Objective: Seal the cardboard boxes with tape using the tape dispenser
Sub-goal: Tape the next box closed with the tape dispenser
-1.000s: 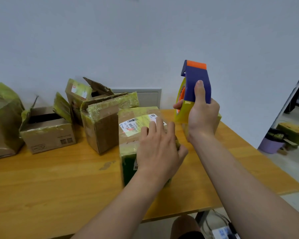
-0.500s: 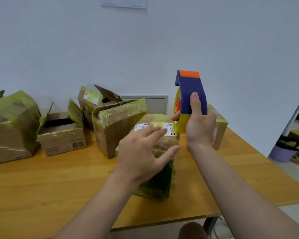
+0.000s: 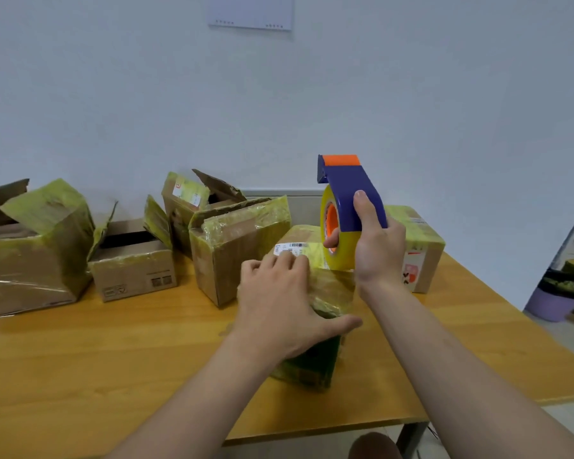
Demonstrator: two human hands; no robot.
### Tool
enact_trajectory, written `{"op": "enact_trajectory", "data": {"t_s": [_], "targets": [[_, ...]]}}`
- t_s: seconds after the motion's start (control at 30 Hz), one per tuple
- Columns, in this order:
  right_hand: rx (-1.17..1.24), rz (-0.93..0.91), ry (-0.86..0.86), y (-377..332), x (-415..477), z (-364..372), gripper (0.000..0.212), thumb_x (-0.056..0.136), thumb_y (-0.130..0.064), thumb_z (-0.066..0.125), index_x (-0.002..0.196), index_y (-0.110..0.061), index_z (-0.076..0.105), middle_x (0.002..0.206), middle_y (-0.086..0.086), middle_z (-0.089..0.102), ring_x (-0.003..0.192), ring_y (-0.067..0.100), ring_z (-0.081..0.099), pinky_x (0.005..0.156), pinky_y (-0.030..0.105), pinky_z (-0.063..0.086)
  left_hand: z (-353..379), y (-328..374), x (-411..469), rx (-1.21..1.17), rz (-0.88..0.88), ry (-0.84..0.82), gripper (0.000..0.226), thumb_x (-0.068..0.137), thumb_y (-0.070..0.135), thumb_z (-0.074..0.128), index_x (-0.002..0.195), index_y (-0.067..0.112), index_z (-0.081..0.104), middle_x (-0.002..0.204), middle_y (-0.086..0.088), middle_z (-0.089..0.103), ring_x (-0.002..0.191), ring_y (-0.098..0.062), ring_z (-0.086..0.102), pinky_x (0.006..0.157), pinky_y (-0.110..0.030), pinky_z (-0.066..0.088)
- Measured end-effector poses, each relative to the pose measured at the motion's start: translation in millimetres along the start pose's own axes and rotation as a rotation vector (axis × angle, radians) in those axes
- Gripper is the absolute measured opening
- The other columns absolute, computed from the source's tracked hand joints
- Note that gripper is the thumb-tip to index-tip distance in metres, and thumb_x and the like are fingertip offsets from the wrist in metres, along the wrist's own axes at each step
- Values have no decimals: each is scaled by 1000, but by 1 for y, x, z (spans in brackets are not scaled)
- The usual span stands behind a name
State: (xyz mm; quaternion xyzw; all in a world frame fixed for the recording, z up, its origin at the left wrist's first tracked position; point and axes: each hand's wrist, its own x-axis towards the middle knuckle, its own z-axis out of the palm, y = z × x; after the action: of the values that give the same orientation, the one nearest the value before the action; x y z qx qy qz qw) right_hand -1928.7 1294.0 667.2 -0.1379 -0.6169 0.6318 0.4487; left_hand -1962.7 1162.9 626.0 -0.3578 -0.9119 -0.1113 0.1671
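Our left hand (image 3: pixel 279 299) lies on the box (image 3: pixel 332 289), fingers flat. Above its far end, our right hand (image 3: pixel 375 250) grips the tape dispenser (image 3: pixel 348 193).

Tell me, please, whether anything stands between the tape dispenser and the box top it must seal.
Nothing visible does. The right hand holds the tape dispenser close over the box; the left hand covers only the top's near left part.

boxes (image 3: pixel 34 260) (image 3: pixel 133 270) (image 3: pixel 186 197) (image 3: pixel 239 246) (image 3: pixel 332 289) (image 3: pixel 421 253) 6 | tape disp (image 3: pixel 348 193) 1 | hands (image 3: pixel 275 306) (image 3: pixel 378 250) 2 | table (image 3: pixel 113 359) 1 | pot (image 3: pixel 550 303) 1
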Motion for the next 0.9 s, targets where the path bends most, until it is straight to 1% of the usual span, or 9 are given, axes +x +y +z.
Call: {"op": "enact_trajectory", "data": {"t_s": [0.13, 0.27, 0.4, 0.47, 0.53, 0.67, 0.73, 0.83, 0.9], "targets": [[-20, 8, -27, -12, 8, -15, 37, 102, -38, 59, 83, -10, 74, 63, 15, 71, 53, 24, 66, 59, 36, 56, -7, -11, 2, -153, 101, -76, 88, 71, 84, 40, 135, 26, 56, 135, 9, 56, 130, -15, 47, 112, -35, 34], [-48, -12, -14, -20, 14, -34, 29, 103, -34, 58, 85, -16, 71, 56, -3, 69, 48, 9, 64, 51, 21, 52, -18, -42, 15, -282, 241, -258, 80, 83, 44, 60, 160, 30, 40, 167, 14, 34, 155, -5, 23, 125, -29, 13], [-36, -11, -8, -21, 19, -40, 40, 102, -41, 58, 99, -4, 73, 65, 14, 72, 55, 25, 66, 65, 38, 58, -11, -53, 29, -139, 285, -85, 64, 91, 3, 62, 146, 37, 59, 153, 18, 53, 144, -10, 40, 117, -35, 29], [-27, -7, -16, -20, 20, -43, 42, 102, -42, 58, 102, -2, 73, 68, 19, 72, 57, 28, 66, 68, 43, 58, -5, -42, 23, -129, 224, 69, 56, 92, 3, 61, 134, 39, 67, 144, 17, 61, 132, -14, 47, 105, -36, 33], [-30, -1, -19, -19, 20, -45, 43, 102, -41, 57, 101, -1, 72, 66, 17, 71, 57, 26, 66, 66, 41, 57, 1, -17, 6, -264, 225, 176, 46, 93, 14, 56, 130, 37, 69, 138, 13, 65, 129, -15, 51, 106, -38, 34], [-26, 7, -30, -15, 20, -45, 43, 102, -40, 58, 98, 0, 73, 70, 23, 70, 55, 26, 65, 61, 37, 57, 17, 45, -24, -268, 190, 65, 60, 91, 72, 36, 143, 45, 48, 153, 10, 47, 146, -17, 34, 124, -62, 11], [-38, 11, -25, -14, 19, -45, 41, 102, -40, 58, 97, -2, 73, 67, 17, 71, 54, 22, 65, 57, 32, 56, 32, 62, -26, -148, 174, 95, 70, 83, 90, 37, 130, 41, 52, 144, 5, 53, 141, -24, 43, 120, -73, 15], [-37, 11, -29, -16, 19, -43, 43, 102, -40, 58, 95, -1, 73, 65, 18, 71, 54, 23, 64, 58, 33, 56, 42, 66, -21, -224, 129, 198, 62, 82, 89, 44, 105, 33, 56, 122, 4, 62, 120, -24, 56, 114, -67, 36], [-52, 2, -29, -18, 20, -43, 40, 102, -40, 58, 94, -3, 73, 63, 14, 71, 53, 21, 64, 57, 31, 56, 45, 58, -17, -312, 162, 274, 42, 87, 71, 55, 100, 31, 57, 114, 7, 62, 114, -20, 55, 113, -58, 39]]}}
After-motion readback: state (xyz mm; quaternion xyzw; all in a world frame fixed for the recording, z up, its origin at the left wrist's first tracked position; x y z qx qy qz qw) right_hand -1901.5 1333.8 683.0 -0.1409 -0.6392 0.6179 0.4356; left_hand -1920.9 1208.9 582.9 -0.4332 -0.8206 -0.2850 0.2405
